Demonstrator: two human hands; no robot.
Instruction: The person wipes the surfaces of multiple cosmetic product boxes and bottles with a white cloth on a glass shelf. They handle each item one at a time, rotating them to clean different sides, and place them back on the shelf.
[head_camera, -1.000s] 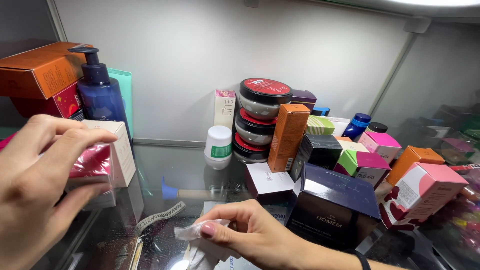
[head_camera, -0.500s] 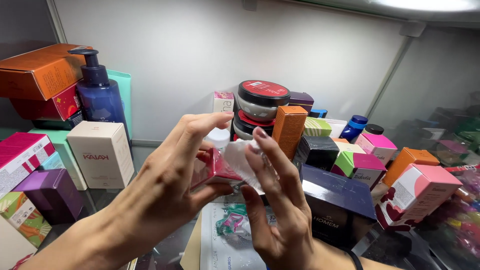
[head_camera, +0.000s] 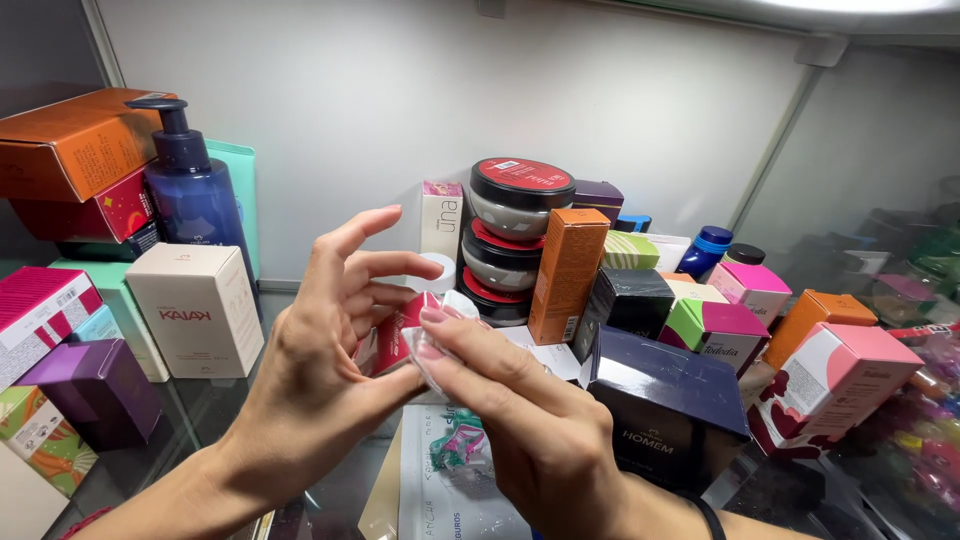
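Both hands meet at mid-scene above the glass shelf (head_camera: 210, 420). The left hand (head_camera: 320, 350) grips a small red box (head_camera: 395, 338) between thumb and palm, fingers spread. The right hand (head_camera: 520, 420) pinches clear wrap (head_camera: 440, 345) against that box. Just behind stand stacked jars (head_camera: 510, 235) and an orange carton (head_camera: 567, 272); a dark box (head_camera: 665, 405) sits right, a beige box (head_camera: 195, 310) and blue pump bottle (head_camera: 190, 190) left. A leaflet (head_camera: 450, 480) lies beneath.

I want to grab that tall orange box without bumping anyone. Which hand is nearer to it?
Right. The right hand lies just below-left of the tall orange box; the left hand is farther left, beyond the small red box.
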